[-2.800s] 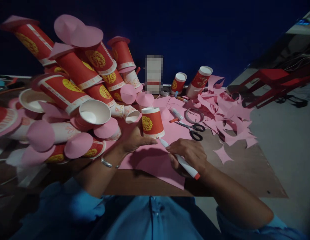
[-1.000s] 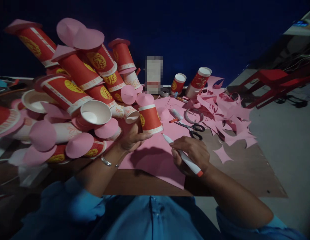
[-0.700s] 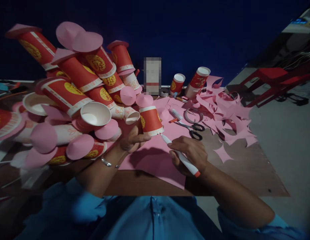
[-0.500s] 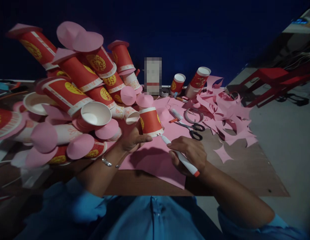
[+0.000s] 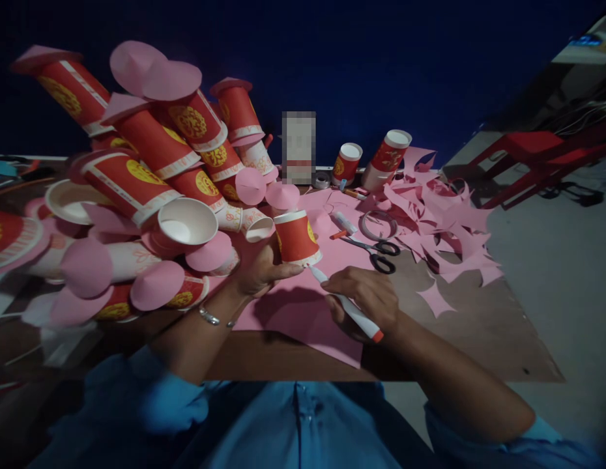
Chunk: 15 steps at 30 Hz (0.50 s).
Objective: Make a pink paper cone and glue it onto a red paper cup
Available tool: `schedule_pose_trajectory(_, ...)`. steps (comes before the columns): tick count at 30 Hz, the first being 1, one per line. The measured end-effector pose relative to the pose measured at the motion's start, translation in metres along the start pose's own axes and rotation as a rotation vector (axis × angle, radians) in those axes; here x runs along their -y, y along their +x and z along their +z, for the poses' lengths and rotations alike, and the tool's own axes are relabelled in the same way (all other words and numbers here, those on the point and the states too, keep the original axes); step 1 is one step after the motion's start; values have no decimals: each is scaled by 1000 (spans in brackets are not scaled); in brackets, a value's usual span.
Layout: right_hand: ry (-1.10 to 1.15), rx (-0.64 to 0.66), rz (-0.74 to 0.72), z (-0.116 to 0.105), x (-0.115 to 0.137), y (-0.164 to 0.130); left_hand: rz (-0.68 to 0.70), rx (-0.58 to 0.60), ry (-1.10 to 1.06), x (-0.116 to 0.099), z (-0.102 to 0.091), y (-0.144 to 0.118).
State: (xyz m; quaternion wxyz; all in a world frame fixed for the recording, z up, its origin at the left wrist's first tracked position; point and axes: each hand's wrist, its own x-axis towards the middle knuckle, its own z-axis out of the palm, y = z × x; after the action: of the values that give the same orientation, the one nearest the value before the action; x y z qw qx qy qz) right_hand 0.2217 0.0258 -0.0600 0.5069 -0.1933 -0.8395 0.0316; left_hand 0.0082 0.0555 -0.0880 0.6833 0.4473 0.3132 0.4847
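A red paper cup [image 5: 297, 238] with yellow emblems and a white band at its lower edge is held by my left hand [image 5: 260, 268]. My left thumb presses at that white band; the other fingers are partly hidden behind the cup. Closed round a white marker with a red end [image 5: 356, 314], my right hand [image 5: 365, 296] brings the marker's tip to the white band, beside my left thumb. Small dark marks show on the band near the tip. Beneath both hands lies a pink paper sheet [image 5: 303, 319].
Stacked red cups with pink paper cones [image 5: 159, 293] crowd the left. On the right are black-handled scissors [image 5: 384, 255], a tape roll [image 5: 364, 228], and pink paper scraps [image 5: 449, 225]. Two cups [image 5: 346, 170] stand at the back. A red stool [image 5: 528, 146] is beyond the table [image 5: 479, 339].
My right hand and the marker have shifted slightly left along the cup's white band. The cup has turned a little in my left hand, and my left thumb has moved slightly right.
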Motion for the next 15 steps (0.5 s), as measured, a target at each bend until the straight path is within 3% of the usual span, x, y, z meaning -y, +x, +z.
schedule_pose_trajectory(15,-61,28,18,-1,1,0,18,22,2,6,-4,1)
